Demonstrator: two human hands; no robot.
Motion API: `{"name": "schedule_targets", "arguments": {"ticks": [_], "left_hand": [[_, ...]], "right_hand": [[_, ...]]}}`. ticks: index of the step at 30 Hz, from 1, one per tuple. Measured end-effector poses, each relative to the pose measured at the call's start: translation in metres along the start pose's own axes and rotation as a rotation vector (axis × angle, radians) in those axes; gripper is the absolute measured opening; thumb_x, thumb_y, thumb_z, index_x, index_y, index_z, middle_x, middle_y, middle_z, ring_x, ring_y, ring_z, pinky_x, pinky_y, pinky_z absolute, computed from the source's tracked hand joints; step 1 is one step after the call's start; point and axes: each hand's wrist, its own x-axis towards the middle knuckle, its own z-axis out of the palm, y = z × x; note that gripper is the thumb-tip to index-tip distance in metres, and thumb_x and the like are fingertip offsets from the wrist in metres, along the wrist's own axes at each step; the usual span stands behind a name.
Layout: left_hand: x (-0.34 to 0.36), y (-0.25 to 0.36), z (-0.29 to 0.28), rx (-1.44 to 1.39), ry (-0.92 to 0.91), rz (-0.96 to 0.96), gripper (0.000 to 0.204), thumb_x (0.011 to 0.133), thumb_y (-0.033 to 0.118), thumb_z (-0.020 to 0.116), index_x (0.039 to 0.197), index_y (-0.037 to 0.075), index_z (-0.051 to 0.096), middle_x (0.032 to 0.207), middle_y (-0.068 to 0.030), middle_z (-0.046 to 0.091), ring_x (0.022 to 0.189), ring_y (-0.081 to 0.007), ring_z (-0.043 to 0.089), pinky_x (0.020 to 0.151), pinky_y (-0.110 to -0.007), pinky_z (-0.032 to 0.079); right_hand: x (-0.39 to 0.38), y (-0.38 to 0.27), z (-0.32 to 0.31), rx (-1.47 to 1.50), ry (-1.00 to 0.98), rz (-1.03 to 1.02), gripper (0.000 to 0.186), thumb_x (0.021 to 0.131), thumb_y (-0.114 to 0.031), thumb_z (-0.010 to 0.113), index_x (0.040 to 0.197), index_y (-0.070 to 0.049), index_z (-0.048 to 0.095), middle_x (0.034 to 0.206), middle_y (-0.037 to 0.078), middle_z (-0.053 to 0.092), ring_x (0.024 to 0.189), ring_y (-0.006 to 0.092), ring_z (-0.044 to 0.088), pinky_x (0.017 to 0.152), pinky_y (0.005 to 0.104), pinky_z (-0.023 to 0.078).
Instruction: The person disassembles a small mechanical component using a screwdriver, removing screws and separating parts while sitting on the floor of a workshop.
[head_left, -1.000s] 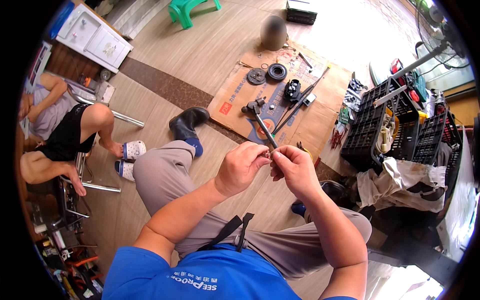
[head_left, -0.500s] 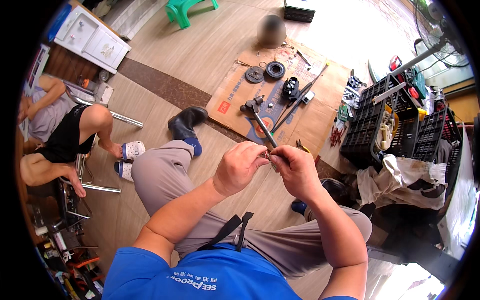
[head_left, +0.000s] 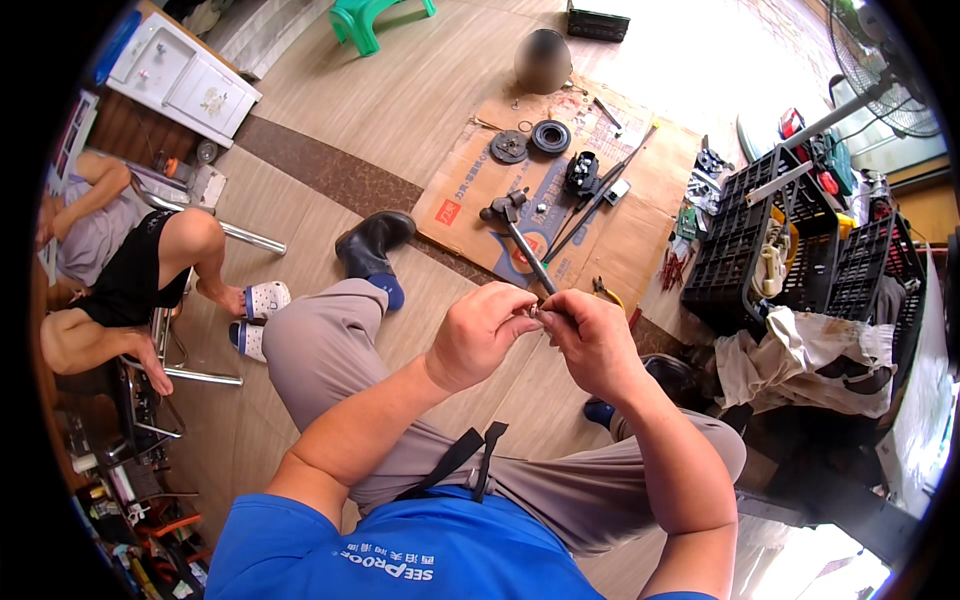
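Both my hands meet above my lap, fingertips nearly touching. My left hand (head_left: 480, 333) is pinched closed at a tiny shiny metal part (head_left: 533, 311). From the other side, my right hand (head_left: 597, 338) pinches at the same small part; its exact kind is too small to make out. Beyond my fingers a hammer (head_left: 524, 246) lies on a flattened cardboard sheet (head_left: 455, 190), its handle end partly hidden behind my right hand. Yellow-handled pliers (head_left: 606, 291) rest by the cardboard's near edge.
On the cardboard are a dark ring-shaped part (head_left: 551, 139), a grey disc (head_left: 509, 147), a black housing (head_left: 581, 175) and long rods. Black crates (head_left: 735, 235) and a cloth (head_left: 790, 365) stand at right. Another person's legs (head_left: 185, 245) are at left; a green stool (head_left: 365, 22) is farther off.
My hands stay almost in the same place, with only a slight shift of the fingers around the small metal part. Nothing else has visibly moved.
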Motion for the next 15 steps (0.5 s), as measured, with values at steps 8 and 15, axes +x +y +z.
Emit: {"name": "schedule_targets", "arguments": {"ticks": [8, 15], "left_hand": [[0.002, 0.002, -0.004, -0.228, -0.059, -0.15, 0.029, 0.078, -0.001, 0.074, 0.106, -0.001, 0.066, 0.096, -0.0139, 0.068, 0.083, -0.0241, 0.067, 0.073, -0.031, 0.055], [-0.002, 0.001, -0.003, -0.443, -0.095, -0.352, 0.022, 0.087, -0.006, 0.067, 0.109, -0.004, 0.065, 0.101, -0.008, 0.067, 0.093, -0.0141, 0.065, 0.082, -0.026, 0.054]], "right_hand": [[-0.001, 0.004, 0.003, 0.053, 0.004, -0.061, 0.009, 0.093, -0.007, 0.063, 0.096, 0.002, 0.064, 0.071, 0.006, 0.062, 0.062, 0.0116, 0.059, 0.059, 0.0268, 0.049], [0.0, -0.005, 0.001, 0.242, -0.043, 0.083, 0.01, 0.095, -0.008, 0.062, 0.096, 0.002, 0.064, 0.07, 0.005, 0.063, 0.063, 0.0097, 0.059, 0.06, 0.0254, 0.05]]}}
